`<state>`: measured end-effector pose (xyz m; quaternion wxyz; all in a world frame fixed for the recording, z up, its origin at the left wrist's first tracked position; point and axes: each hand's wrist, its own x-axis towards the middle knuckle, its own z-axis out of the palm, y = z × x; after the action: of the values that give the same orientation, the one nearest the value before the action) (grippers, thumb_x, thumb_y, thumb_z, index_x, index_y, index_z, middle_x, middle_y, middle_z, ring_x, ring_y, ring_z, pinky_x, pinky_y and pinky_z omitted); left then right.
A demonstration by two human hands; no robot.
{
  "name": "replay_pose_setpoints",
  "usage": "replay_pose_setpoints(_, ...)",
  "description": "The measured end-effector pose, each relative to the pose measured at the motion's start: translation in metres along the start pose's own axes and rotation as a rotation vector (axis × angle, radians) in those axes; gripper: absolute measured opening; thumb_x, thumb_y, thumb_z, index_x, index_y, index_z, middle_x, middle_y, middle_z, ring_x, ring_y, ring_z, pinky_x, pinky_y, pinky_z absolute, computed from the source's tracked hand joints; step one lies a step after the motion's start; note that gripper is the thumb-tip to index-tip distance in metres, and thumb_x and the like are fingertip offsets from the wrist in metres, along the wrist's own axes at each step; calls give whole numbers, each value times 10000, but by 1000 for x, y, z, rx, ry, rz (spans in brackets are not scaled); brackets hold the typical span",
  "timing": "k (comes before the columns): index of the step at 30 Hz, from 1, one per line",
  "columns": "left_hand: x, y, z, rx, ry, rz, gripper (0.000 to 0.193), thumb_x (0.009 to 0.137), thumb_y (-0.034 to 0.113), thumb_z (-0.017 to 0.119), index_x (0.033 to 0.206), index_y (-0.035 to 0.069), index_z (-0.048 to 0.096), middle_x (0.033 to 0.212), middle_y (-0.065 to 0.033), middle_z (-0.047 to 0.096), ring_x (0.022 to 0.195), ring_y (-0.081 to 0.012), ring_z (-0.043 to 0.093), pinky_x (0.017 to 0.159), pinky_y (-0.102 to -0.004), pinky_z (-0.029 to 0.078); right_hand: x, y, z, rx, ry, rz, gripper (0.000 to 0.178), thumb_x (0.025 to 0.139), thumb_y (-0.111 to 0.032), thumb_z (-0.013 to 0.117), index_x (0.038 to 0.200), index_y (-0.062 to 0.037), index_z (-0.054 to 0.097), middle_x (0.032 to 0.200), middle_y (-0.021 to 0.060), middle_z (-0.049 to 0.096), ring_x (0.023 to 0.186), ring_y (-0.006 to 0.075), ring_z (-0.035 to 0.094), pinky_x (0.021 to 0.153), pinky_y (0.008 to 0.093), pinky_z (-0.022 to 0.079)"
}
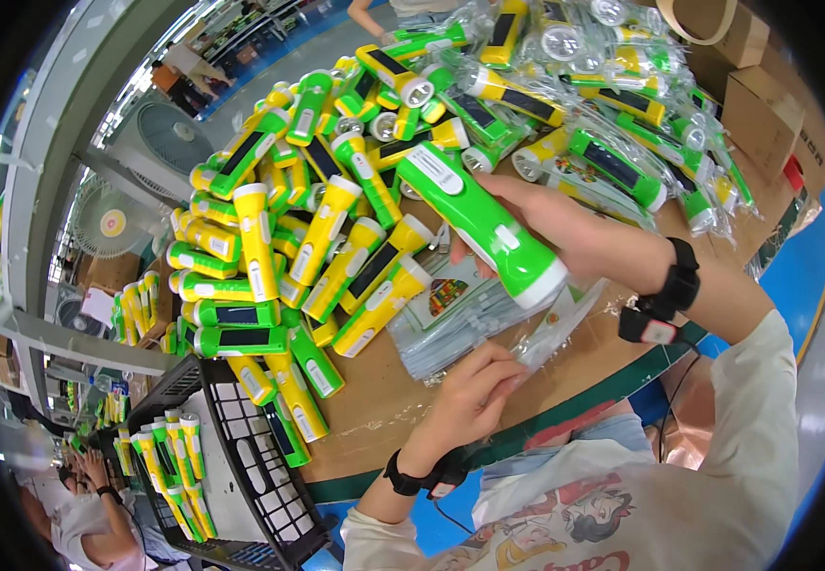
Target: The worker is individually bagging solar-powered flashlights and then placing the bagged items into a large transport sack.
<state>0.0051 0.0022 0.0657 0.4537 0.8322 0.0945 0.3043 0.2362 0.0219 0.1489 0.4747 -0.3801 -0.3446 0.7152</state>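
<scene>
Blue floor [812, 276], grey fans [173, 133], cardboard boxes [765, 119], black crate [241, 457].

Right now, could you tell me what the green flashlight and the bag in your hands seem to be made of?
Green flashlight in the right hand: likely hard moulded plastic, glossy with highlights. Bag at the left hand: thin clear plastic film, see-through, crinkled and shiny.

Light: bright, even, soft shadows | Glare: on my bagged torches [622, 86] | Edges: heavy fisheye bending, black rim | Focus: centre sharp, far edges blurred
</scene>
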Motion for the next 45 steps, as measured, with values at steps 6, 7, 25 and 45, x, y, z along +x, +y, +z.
replay_pose_setpoints(6,0,-5,4,19,60,48,191,755,-90,651,928,-8,656,794,-115,596,658,-242,589,552,-296,456,-52,29,-1,8,61,-139,549,957,-282,581,1397,-27,376,1204,95,575,1095,172,576,947,333,457)
replay_pose_setpoints(7,0,-4,3,37,42,30,190,753,-95,650,916,1,666,800,-110,613,672,-234,599,573,-290,463,-58,30,1,-49,112,-169,597,924,-254,642,1402,-27,365,1238,93,553,1124,169,554,963,342,450)
replay_pose_setpoints(25,-2,5,4,161,21,202,321,692,-97,654,999,-4,671,942,-146,579,819,-287,599,694,-340,500,-73,54,39,14,493,-404,540,891,-130,662,1312,-43,334,1131,108,518,1036,227,612,878,389,537)
replay_pose_setpoints(45,-3,-9,9,72,107,181,270,732,-155,644,963,-25,590,957,-167,615,792,-320,617,677,-349,512,-81,74,24,-220,553,-694,432,915,-176,629,1233,-35,371,1150,124,566,1109,225,572,953,385,477)
